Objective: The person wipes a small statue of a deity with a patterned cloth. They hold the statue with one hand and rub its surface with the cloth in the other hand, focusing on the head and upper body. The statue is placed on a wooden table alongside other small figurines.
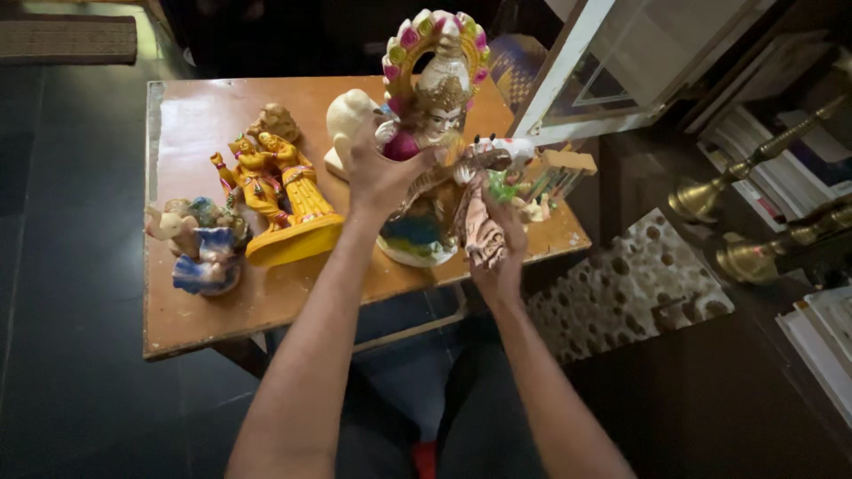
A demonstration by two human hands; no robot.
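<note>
A tall painted statue (432, 115) with a flowered arch behind its head stands at the front of a small wooden table (200, 306). My left hand (380, 177) grips its left side at chest height. My right hand (495, 238) holds its lower right side, fingers wrapped around a pinkish part of the figure. The statue's base (410, 247) rests near the table's front edge.
On the table stand a yellow pair of figures (284, 191), a small blue and white figure (202, 248), a cream figure (348, 120) and little figurines (541, 182). To the right are brass bells (710, 195), stacked books (799, 160) and a pitted pale slab (630, 288).
</note>
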